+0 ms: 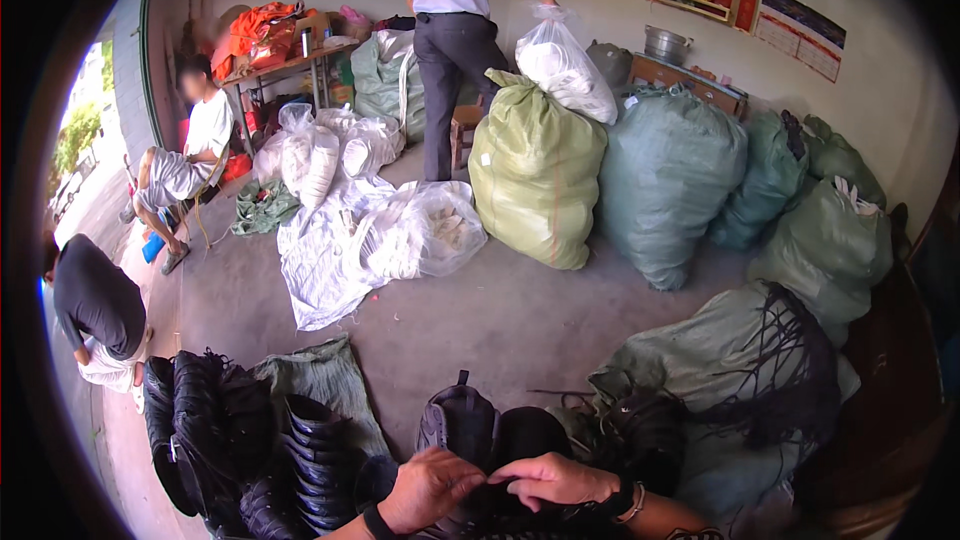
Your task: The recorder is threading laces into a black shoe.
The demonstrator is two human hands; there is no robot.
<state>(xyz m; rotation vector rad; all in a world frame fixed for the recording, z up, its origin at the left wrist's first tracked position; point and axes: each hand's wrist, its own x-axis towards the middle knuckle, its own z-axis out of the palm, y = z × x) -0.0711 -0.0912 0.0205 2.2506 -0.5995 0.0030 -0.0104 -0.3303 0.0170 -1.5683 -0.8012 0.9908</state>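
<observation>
My left hand (425, 485) and my right hand (552, 480) meet at the bottom middle, fingers pinched together on a black shoe upper (462, 425) lying in my lap. The left hand wears a dark wristband, the right a bracelet. Rows of stacked black shoe uppers (250, 435) sit on the floor to my left. A tangle of black laces (780, 380) hangs over a grey-green sack (700, 360) to my right.
Big green and grey woven sacks (600, 175) fill the right side. Clear plastic bags of white pieces (400, 225) lie mid-floor. A standing person (452, 40) lifts a white bag (560, 65). Another person sits at far left, a third crouches near the doorway.
</observation>
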